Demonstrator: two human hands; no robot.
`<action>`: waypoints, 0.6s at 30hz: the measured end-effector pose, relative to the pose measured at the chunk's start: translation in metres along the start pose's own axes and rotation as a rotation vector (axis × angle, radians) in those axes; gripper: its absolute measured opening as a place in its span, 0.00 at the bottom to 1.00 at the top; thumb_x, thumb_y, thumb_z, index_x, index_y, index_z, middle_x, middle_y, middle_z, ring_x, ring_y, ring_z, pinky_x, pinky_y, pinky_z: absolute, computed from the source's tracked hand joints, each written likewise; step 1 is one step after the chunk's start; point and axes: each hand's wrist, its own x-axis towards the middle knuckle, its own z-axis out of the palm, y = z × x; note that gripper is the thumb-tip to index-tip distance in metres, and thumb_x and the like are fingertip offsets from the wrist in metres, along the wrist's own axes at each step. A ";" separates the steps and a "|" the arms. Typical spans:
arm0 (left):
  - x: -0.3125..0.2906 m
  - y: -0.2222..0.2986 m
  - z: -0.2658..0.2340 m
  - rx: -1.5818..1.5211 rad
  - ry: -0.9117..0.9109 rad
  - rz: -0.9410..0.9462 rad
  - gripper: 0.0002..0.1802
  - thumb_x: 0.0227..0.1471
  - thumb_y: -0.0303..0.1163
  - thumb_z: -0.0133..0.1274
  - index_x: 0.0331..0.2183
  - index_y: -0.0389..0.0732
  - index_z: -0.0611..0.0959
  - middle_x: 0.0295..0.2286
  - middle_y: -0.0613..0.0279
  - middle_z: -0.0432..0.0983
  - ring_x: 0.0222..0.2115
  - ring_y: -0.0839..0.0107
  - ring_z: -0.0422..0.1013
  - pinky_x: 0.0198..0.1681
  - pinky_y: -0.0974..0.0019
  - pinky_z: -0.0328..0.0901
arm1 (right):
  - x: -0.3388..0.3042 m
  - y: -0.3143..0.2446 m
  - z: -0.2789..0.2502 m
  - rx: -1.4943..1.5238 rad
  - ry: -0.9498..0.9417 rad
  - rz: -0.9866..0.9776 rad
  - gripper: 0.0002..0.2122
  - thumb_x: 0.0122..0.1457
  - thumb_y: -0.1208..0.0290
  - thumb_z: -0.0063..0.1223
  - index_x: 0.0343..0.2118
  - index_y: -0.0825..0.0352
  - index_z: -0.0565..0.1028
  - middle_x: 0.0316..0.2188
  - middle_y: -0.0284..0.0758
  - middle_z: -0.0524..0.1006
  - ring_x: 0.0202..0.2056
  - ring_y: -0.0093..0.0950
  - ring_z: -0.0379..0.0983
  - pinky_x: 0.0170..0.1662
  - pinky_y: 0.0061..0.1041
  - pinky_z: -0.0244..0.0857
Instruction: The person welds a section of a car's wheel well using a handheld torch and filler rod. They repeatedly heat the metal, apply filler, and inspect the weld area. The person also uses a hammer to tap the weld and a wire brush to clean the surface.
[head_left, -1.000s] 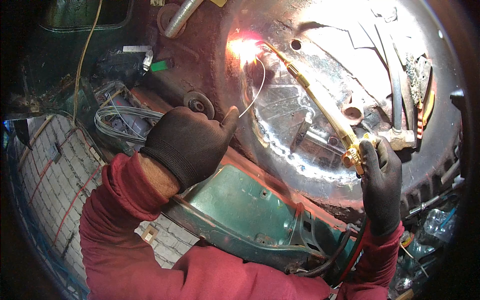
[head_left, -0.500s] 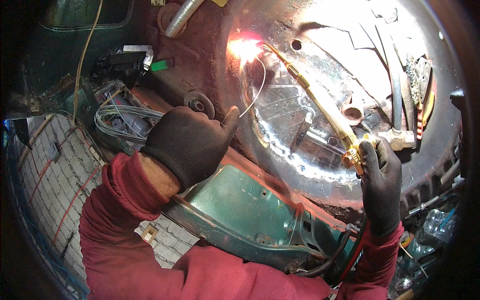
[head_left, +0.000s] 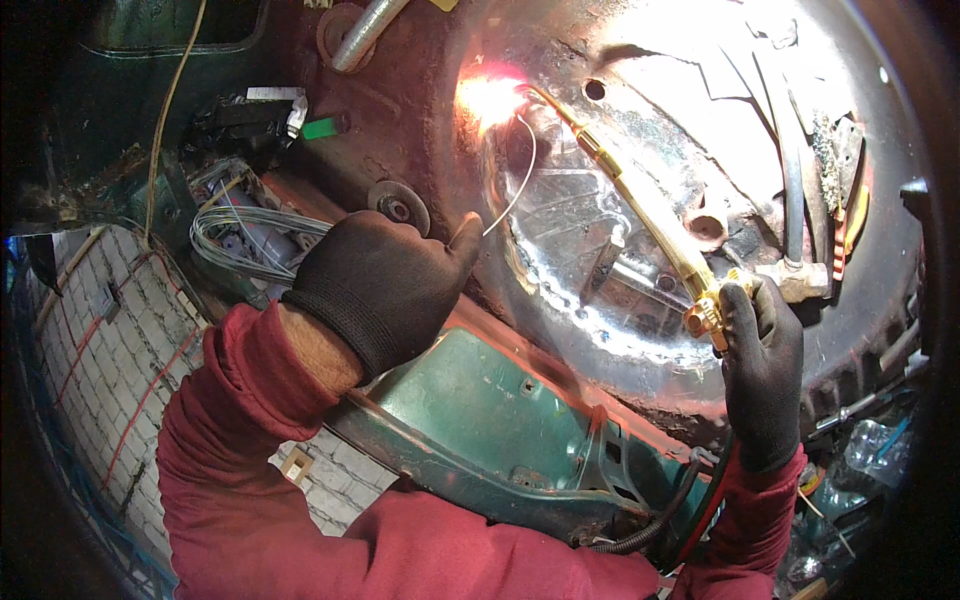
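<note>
My left hand (head_left: 375,285), in a black glove, is closed around a coil of thin metal wire (head_left: 228,243). The wire's free end (head_left: 528,175) curves up from my thumb toward a bright pink-white glow (head_left: 490,98) on the metal. In my gloved right hand (head_left: 762,370) is a brass gas torch (head_left: 645,215), gripped by its valve end. Its bent tip points left into the glow, close to the wire's end. Below the tip, a bright bead-like seam (head_left: 590,320) curves along the edge of a round metal well (head_left: 570,215). Glare hides the spot being heated.
A hammer (head_left: 795,272) and pliers (head_left: 857,215) lie at the right of the well. A grinding disc (head_left: 398,207) is beside my left hand. The green body panel (head_left: 480,405) runs in front of me, with hoses (head_left: 712,508) near my right forearm. Plastic bottles (head_left: 870,460) lie far right.
Both hands and the torch hold nearly the same place. The wire has shifted very slightly to the right, and the glow at the torch tip looks a little larger and whiter.
</note>
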 end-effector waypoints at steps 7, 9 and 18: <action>-0.001 0.000 0.002 0.006 0.032 0.010 0.30 0.57 0.36 0.56 0.59 0.37 0.77 0.20 0.54 0.81 0.19 0.57 0.80 0.22 0.53 0.74 | 0.000 0.001 0.000 -0.012 -0.004 -0.001 0.15 0.75 0.65 0.51 0.33 0.71 0.73 0.25 0.32 0.71 0.29 0.18 0.64 0.32 0.25 0.58; -0.001 0.000 0.002 0.013 0.026 0.010 0.30 0.57 0.36 0.56 0.59 0.36 0.77 0.20 0.54 0.81 0.19 0.57 0.80 0.22 0.53 0.74 | -0.001 0.002 0.000 -0.046 -0.004 -0.041 0.14 0.75 0.66 0.51 0.33 0.71 0.73 0.25 0.32 0.71 0.29 0.18 0.64 0.32 0.25 0.59; 0.000 0.002 -0.004 0.019 -0.022 -0.008 0.30 0.57 0.35 0.56 0.59 0.36 0.77 0.21 0.54 0.82 0.21 0.57 0.82 0.24 0.53 0.75 | -0.003 0.004 0.001 -0.067 0.005 -0.078 0.14 0.76 0.66 0.51 0.34 0.71 0.74 0.25 0.31 0.72 0.29 0.18 0.64 0.33 0.24 0.59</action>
